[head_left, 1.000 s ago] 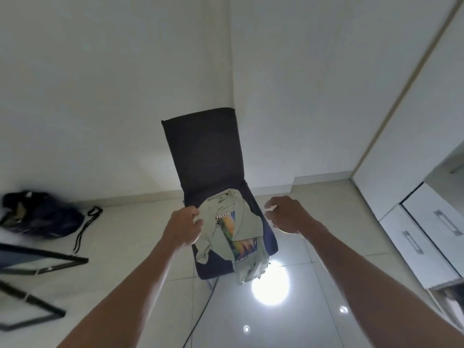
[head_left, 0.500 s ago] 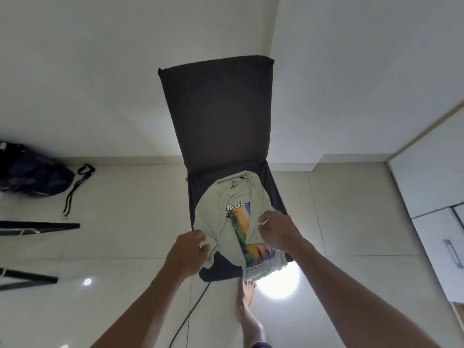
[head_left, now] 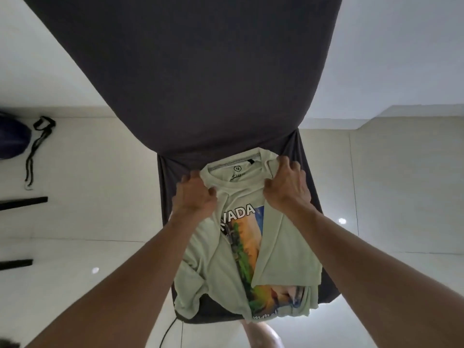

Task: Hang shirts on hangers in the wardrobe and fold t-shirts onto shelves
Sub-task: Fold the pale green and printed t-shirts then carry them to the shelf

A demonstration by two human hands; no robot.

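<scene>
On chair [head_left: 216, 84], fingers [head_left: 198, 182] gripping t-shirt [head_left: 283, 247].

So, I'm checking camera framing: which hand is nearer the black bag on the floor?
Left. The left hand grips the t-shirt at its collar on the bag's side; the right hand grips the collar's far side.

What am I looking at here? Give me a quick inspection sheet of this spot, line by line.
Surface: dark chair, its seat carrying the shirt.
Job's things: pale green t-shirt, sides folded inward over a printed front, collar toward the backrest.
Clutter: dark bag with strap on the floor at left.
Hands: left hand and right hand each grip the shirt's shoulder area.
Cables: black cord under the seat.
Surroundings: pale tiled floor, white walls.
</scene>
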